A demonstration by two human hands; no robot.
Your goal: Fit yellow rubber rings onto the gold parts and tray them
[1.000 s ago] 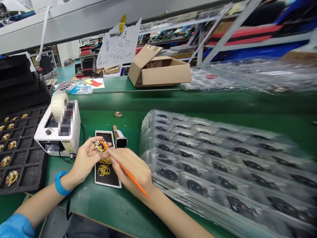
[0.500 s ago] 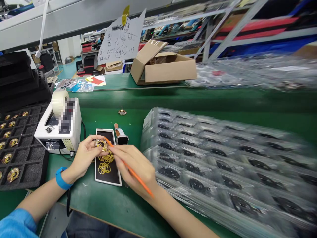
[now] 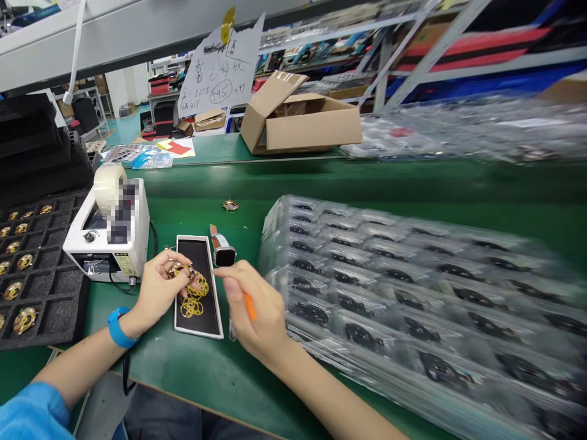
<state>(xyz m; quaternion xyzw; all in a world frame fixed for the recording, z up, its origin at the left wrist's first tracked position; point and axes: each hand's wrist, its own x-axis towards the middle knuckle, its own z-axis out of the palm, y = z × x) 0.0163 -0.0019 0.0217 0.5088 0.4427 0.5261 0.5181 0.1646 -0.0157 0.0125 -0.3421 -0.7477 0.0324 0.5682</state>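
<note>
My left hand (image 3: 158, 284) pinches a round gold-coloured part (image 3: 180, 269), tilted above the top of a white-rimmed tray (image 3: 200, 322). Thin yellow rings (image 3: 191, 307) lie in a loose heap on the tray's dark floor. My right hand (image 3: 257, 305) is closed round an orange stick-like tool (image 3: 250, 307), mostly hidden by the fingers. It is to the right of the tray, apart from the round part. A smartwatch (image 3: 224, 255) lies just beyond my right fingertips.
A tape dispenser (image 3: 110, 238) and a black foam tray (image 3: 57, 305) with gold round parts stand at left. Stacked clear plastic trays (image 3: 330, 263) of black parts fill the right. A similar round part (image 3: 230, 205) and an open cardboard box (image 3: 314, 129) are farther back.
My right hand has drawn away from the round part, and the orange tool has turned so that less of it shows. My left hand has tilted the part.
</note>
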